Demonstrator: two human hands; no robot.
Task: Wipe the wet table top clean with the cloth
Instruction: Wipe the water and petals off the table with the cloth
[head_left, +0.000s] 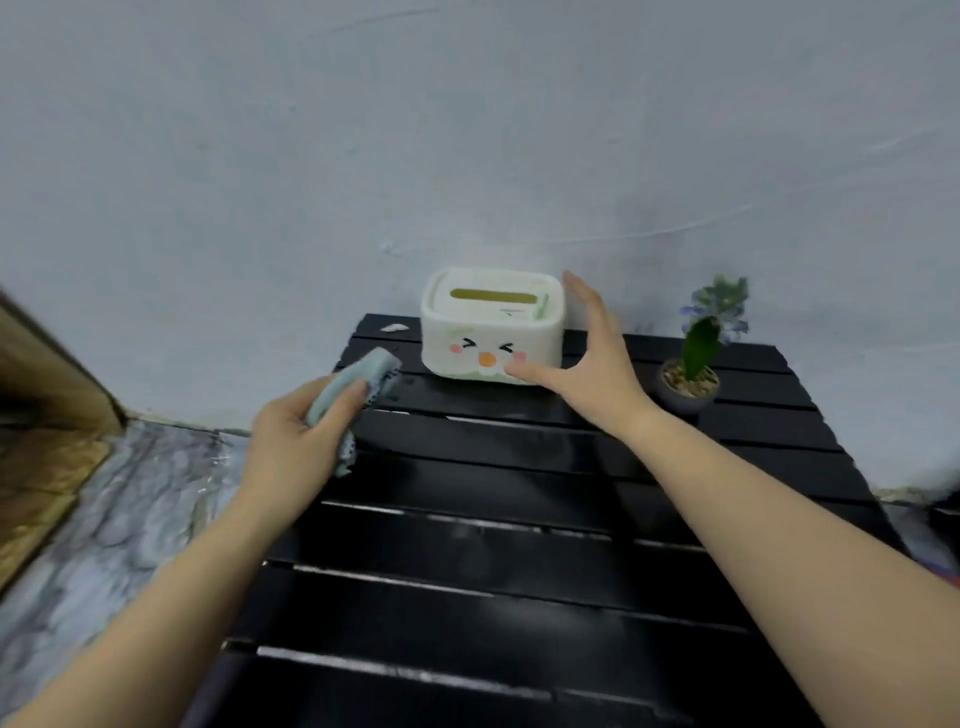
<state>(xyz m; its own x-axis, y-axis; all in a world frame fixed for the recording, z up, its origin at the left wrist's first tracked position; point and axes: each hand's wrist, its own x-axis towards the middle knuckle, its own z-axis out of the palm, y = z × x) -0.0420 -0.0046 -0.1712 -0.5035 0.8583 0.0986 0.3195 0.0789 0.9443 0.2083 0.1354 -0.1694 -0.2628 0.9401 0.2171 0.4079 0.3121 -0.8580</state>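
The near half of the black slatted tabletop (493, 597) shows a glossy sheen and pale streaks along the slat edges. This may be water; it cannot be told apart from glare. Gaps run between the slats.

Risk 1: Liquid pushed along a slat can fall through a gap to the marble-patterned floor (104, 519) at left. Cause: a long stroke across the slats with a cloth that is already soaked.

Farther in, the left hand (291, 441) holds the pale blue cloth (353, 384) bunched up, with fingers and thumb curled round it. The cloth sits at the left edge of the tabletop; whether it touches the surface cannot be told.

Risk 2: A bunched cloth covers little area and leaves streaks. Cause: no flat face is presented to the slats.

The right hand (582, 364) is spread open, thumb at the lower front of the tissue box (492, 325) and fingers beside its right side. It appears about to grasp or shift the box; firm contact is not confirmed.

Risk 3: The box can slip or tip. Cause: a one-handed, wide grasp on a smooth shell.

Risk 4: The small potted plant (693, 364), just right of that hand, can be knocked over. Cause: the wrist or the box swinging right.

A small white scrap (395, 328) lies at the far left corner.
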